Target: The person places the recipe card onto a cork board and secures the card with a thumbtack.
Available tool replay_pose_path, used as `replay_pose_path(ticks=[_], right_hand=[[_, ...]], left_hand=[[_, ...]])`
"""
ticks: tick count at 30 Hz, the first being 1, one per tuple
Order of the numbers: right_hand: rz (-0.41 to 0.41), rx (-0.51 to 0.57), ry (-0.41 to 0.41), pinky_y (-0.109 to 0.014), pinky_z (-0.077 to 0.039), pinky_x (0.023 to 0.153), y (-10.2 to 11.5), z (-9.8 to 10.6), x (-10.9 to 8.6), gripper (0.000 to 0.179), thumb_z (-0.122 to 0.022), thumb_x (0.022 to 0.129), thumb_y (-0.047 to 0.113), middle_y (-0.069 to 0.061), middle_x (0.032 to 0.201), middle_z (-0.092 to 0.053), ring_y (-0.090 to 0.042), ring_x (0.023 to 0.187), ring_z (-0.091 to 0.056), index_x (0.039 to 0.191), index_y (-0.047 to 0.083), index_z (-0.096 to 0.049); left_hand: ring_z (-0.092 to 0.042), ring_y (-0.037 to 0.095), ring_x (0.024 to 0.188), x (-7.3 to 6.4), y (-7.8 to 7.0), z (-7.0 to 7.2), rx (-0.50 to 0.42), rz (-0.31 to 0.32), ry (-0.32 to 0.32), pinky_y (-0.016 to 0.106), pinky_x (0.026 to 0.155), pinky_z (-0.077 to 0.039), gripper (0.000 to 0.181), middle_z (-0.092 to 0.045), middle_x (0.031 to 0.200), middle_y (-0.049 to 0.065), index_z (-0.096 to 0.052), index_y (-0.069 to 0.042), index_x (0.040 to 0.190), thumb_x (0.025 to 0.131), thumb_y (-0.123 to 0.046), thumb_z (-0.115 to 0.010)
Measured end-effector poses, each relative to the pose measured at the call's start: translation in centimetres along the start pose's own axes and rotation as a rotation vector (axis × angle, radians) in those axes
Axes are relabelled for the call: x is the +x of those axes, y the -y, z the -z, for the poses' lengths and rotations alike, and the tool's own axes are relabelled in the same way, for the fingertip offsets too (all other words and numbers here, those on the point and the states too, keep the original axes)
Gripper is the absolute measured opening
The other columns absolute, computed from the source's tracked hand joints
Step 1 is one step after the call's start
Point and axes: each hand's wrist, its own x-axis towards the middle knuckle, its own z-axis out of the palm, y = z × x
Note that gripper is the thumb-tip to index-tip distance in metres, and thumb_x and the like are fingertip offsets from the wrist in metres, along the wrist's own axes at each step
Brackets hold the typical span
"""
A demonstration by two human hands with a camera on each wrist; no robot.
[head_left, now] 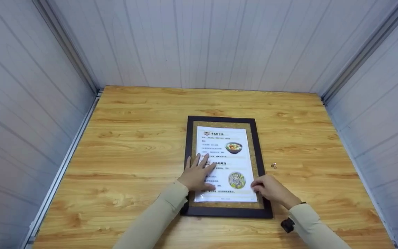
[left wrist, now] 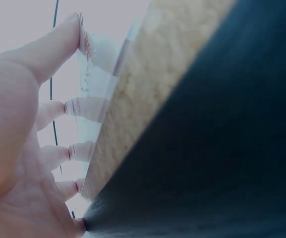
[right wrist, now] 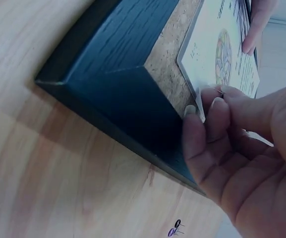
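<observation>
A laminated recipe sheet with two dish pictures lies on a cork board in a dark wooden frame. My left hand rests on the sheet's lower left part with spread fingers; in the left wrist view its fingertips touch the clear sheet. At the sheet's lower right edge is my right hand. Seen from the right wrist, its thumb and index finger pinch a small pushpin, its thin needle showing and its head mostly hidden. Other fingertips touch the sheet's edge and the cork.
Several loose pushpins lie on the wood-grain table just right of the frame. Pale panel walls enclose the table at the back and both sides. A dark wrist device is at the right cuff.
</observation>
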Motion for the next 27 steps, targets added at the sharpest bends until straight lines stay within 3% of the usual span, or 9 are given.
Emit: replay_pose_path(ticks=[3, 5, 12, 18, 27], right_hand=[[-0.090, 0.029, -0.033, -0.028, -0.052, 0.058, -0.02, -0.14, 0.04, 0.011, -0.063, 0.092, -0.004, -0.003, 0.080, -0.067, -0.013, 0.068, -0.060, 0.086, 0.000, -0.072], [-0.105, 0.028, -0.043, -0.027, -0.051, 0.058, -0.15, -0.26, 0.12, 0.011, -0.065, 0.092, -0.002, -0.002, 0.078, -0.066, -0.012, 0.067, -0.058, 0.084, 0.001, -0.071], [-0.033, -0.027, -0.025, -0.031, -0.053, 0.063, -0.30, -0.54, 0.43, 0.010, -0.069, 0.089, -0.002, -0.001, 0.076, -0.068, -0.012, 0.070, -0.060, 0.081, 0.002, -0.073], [-0.082, -0.043, -0.025, -0.033, -0.053, 0.063, 0.09, -0.57, 0.64, 0.012, -0.070, 0.087, -0.002, -0.001, 0.075, -0.067, -0.013, 0.069, -0.058, 0.078, 0.003, -0.073], [-0.087, -0.002, -0.024, -0.024, -0.045, 0.051, 0.17, -0.70, 0.68, 0.015, -0.070, 0.086, -0.004, 0.000, 0.068, -0.066, -0.008, 0.058, -0.051, 0.073, 0.002, -0.074]], left_hand=[[-0.006, 0.043, 0.148, -0.02, -0.02, -0.03, -0.011, -0.002, 0.005, 0.066, 0.113, -0.004, 0.091, -0.014, 0.164, 0.014, -0.035, -0.023, 0.156, 0.081, -0.065, -0.068], [-0.005, 0.043, 0.148, 0.01, 0.04, -0.03, -0.015, 0.001, 0.008, 0.066, 0.113, -0.003, 0.092, -0.013, 0.164, 0.014, -0.035, -0.023, 0.156, 0.081, -0.065, -0.068], [-0.001, 0.042, 0.148, 0.11, 0.21, -0.04, -0.031, 0.006, 0.015, 0.064, 0.114, 0.001, 0.092, -0.010, 0.165, 0.012, -0.032, -0.025, 0.157, 0.082, -0.065, -0.067], [0.000, 0.041, 0.149, 0.17, 0.25, -0.13, -0.044, 0.004, 0.016, 0.064, 0.114, 0.003, 0.093, -0.008, 0.165, 0.012, -0.031, -0.024, 0.157, 0.081, -0.066, -0.066], [0.000, 0.042, 0.148, 0.09, 0.20, -0.38, -0.053, 0.000, 0.023, 0.065, 0.113, 0.004, 0.093, -0.008, 0.165, 0.014, -0.031, -0.023, 0.157, 0.082, -0.063, -0.067]])
